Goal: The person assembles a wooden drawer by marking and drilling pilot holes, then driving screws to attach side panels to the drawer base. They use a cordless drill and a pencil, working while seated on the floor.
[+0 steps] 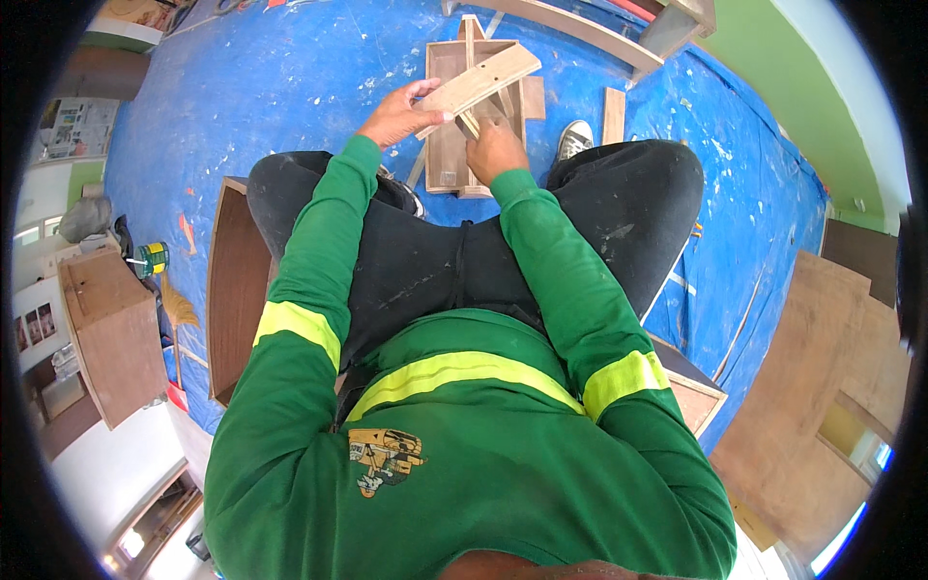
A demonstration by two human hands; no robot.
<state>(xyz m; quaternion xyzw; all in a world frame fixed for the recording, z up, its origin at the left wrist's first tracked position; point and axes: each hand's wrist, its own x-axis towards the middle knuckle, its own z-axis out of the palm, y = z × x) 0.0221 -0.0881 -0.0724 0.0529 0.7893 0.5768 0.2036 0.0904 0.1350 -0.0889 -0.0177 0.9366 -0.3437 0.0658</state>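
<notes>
In front of my knees, my left hand [394, 114] grips one end of a flat, pale wooden board [488, 77], thumb on the near edge. The board slants up to the right and has small dark holes. My right hand [497, 150] is closed just below it, against a short wooden strip [468, 125] with a pale edge. Much of that strip is hidden by the fingers and the board. Beneath both hands a shallow, open wooden box [444, 172] rests on the blue sheet, with a narrow lengthwise strip and a pointed far end.
A blue, paint-spotted sheet [300, 77] covers the floor. One wood offcut [614, 114] lies by my right shoe [575, 140]. A wooden frame [570, 31] stands at the far right. A brown cabinet piece [232, 290] is beside my left leg, and large panels [793, 387] lie right.
</notes>
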